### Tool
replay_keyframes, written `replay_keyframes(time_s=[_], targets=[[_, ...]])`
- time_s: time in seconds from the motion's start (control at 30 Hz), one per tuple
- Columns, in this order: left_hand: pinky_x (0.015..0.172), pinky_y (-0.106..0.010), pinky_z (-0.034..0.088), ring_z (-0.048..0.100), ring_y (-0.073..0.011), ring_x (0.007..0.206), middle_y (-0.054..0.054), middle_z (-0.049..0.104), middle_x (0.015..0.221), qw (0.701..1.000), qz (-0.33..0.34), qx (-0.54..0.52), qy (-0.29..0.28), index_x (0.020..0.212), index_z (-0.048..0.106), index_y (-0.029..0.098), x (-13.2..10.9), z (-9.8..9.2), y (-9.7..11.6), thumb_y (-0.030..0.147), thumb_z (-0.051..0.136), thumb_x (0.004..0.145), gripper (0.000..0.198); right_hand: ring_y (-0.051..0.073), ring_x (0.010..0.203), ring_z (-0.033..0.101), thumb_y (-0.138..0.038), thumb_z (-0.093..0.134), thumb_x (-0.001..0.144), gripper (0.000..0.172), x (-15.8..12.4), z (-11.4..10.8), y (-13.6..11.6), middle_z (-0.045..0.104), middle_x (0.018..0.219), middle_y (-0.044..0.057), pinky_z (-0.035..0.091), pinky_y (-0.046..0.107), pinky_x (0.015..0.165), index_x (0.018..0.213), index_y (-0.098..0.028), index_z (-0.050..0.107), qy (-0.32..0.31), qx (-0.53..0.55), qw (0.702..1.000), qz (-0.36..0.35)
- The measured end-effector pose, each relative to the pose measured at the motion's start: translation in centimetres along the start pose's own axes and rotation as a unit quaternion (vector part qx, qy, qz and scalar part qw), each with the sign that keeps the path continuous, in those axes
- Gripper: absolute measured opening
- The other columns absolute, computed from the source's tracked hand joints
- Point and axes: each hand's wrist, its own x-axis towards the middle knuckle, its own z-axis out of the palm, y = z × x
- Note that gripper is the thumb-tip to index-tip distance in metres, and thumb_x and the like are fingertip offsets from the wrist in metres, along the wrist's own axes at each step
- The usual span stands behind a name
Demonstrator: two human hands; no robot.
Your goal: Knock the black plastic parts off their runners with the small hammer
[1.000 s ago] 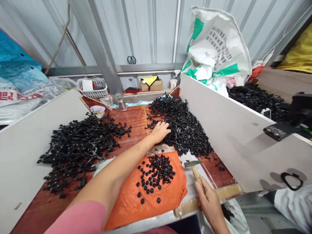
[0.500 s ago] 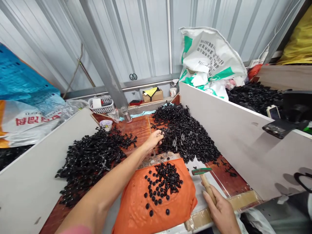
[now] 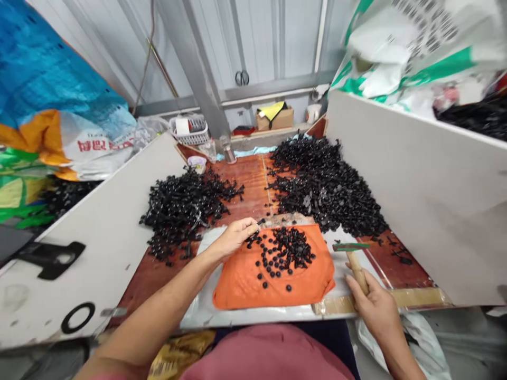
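Observation:
My left hand (image 3: 238, 236) is closed in a pinch on a small black plastic part (image 3: 261, 221), just over the upper left of an orange cloth (image 3: 241, 287). More black parts (image 3: 293, 247) lie on that cloth, some bunched together, others scattered as single round caps. My right hand (image 3: 370, 298) is wrapped around the wooden handle of a hammer (image 3: 358, 272), whose green-edged head points up, to the right of the cloth. A large heap of black parts (image 3: 328, 184) lies beyond the cloth on the right, and another heap (image 3: 186, 208) on the left.
Grey boards (image 3: 415, 195) wall the reddish table (image 3: 247, 174) on both sides. At the back are a white basket (image 3: 192, 132), a glass jar (image 3: 227, 150) and a cardboard box (image 3: 277, 119). Brown tape (image 3: 420, 297) covers the front edge. Woven sacks (image 3: 106, 142) stand beyond the boards.
My left hand has come back from the right heap to the cloth's upper left, pinching a black part. The camera view has tilted down. The hammer stays in my right hand.

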Motion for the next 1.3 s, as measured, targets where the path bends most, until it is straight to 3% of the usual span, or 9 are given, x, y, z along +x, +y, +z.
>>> replay_keyframes(time_s=[0.17,0.3,0.77,1.1,1.17,1.3], targets=[[0.061,-0.024,0.031,0.041,-0.0121,0.063,0.004,0.043,0.065,0.988,-0.059,0.145,0.017,0.072,0.05,0.019,-7.0,0.8,-4.0,0.05,0.046,0.096,0.039,0.019,0.057,0.064,-0.059,0.058,0.089,0.051,0.0,-0.4,-0.8,0.068,0.066,0.0,0.047,0.026,0.053,0.119,-0.02,0.071,-0.01,-0.028,1.0,0.003],[0.063,-0.026,0.032,0.045,-0.0135,0.064,0.003,0.046,0.065,0.978,-0.085,0.187,0.016,0.073,0.052,0.019,-9.4,2.6,-5.5,0.046,0.039,0.097,0.038,0.019,0.053,0.061,-0.058,0.058,0.089,0.05,0.1,-0.4,-0.8,0.065,0.062,-0.002,0.046,0.026,0.051,0.12,-0.021,0.072,-0.011,-0.047,0.999,0.003],[0.063,-0.027,0.031,0.052,-0.0159,0.063,0.002,0.051,0.064,0.957,-0.094,0.272,0.011,0.071,0.048,0.022,-10.0,4.6,-5.2,0.038,0.037,0.097,0.033,0.022,0.066,0.067,-0.059,0.057,0.09,0.053,-0.2,-0.3,-1.0,0.076,0.084,0.005,0.049,0.029,0.06,0.123,-0.021,0.071,0.007,-0.054,0.999,0.0],[0.063,-0.027,0.03,0.059,-0.0174,0.065,-0.001,0.063,0.066,0.93,-0.112,0.349,0.024,0.071,0.054,0.022,-9.7,5.2,-5.2,0.036,0.042,0.099,0.034,0.02,0.065,0.064,-0.057,0.051,0.095,0.051,-0.8,-0.8,-1.7,0.071,0.076,0.003,0.049,0.028,0.061,0.124,-0.018,0.07,-0.009,-0.064,0.998,-0.025],[0.063,-0.027,0.03,0.063,-0.0188,0.07,-0.003,0.068,0.071,0.919,-0.118,0.375,0.021,0.073,0.058,0.022,-9.5,5.3,-5.0,0.036,0.044,0.099,0.033,0.021,0.073,0.068,-0.054,0.046,0.099,0.051,-1.4,-1.2,-2.5,0.075,0.087,0.005,0.052,0.028,0.067,0.128,-0.019,0.068,-0.024,-0.082,0.995,-0.054],[0.065,-0.027,0.031,0.067,-0.0205,0.078,-0.005,0.075,0.08,0.909,-0.116,0.4,0.011,0.079,0.065,0.022,-9.4,5.2,-4.6,0.035,0.044,0.1,0.032,0.023,0.112,0.071,-0.043,0.046,0.103,0.046,-3.1,-1.2,-5.8,0.071,0.132,0.006,0.055,0.03,0.094,0.145,-0.026,0.058,-0.094,-0.085,0.98,-0.151]])
